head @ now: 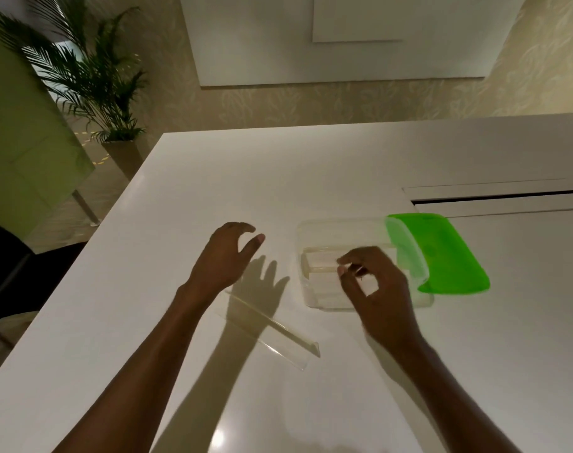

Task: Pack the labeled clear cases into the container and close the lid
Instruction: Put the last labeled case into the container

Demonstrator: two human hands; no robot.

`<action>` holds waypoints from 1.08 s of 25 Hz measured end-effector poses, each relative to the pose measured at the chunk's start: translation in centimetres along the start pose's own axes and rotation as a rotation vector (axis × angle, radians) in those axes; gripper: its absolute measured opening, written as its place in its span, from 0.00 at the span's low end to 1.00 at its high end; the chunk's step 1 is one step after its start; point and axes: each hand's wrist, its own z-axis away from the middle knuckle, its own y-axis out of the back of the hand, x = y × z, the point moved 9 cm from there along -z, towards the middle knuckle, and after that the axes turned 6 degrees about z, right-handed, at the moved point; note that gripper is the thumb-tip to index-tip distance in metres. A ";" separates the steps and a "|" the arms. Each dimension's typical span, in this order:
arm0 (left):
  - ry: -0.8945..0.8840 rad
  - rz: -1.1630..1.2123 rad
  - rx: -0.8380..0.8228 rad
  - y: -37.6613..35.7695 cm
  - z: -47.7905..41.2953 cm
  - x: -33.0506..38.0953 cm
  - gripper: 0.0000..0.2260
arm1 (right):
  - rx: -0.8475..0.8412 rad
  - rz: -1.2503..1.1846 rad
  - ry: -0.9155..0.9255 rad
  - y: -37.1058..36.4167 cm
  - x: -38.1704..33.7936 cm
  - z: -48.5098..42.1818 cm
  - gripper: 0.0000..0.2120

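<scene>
Our left hand (226,256) hovers above the white surface (213,178) with the fingers spread and gently curved. Its grip stands apart and holds nothing, and its shadow falls just to its right. Our right hand (381,289) reaches over the near wall of the clear rectangular plastic container (311,228), fingers curled, thumb and forefinger drawn toward each other in a ring. We cannot tell whether this grip pinches anything: the fingertips meet over transparent plastic, and a small dark patch beside them is too blurred to name.

The container stands toward the right side of the surface, well apart from its far left corner. Inside lie stacked clear flat cases (317,261), too faint for us to count. A bright green flat plastic lid (448,256) leans tilted on the container's right rim, its right part down on the surface. One long clear plastic case (272,331) lies outside the container, between our forearms and nearer the near edge, and our left arm's shadow crosses it. The frame cuts off the surface's right edge.
</scene>
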 end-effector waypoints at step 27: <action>0.540 0.606 -0.004 -1.3 7.9 -10.9 0.10 | -0.439 0.299 -0.125 -10.7 -0.7 8.8 0.20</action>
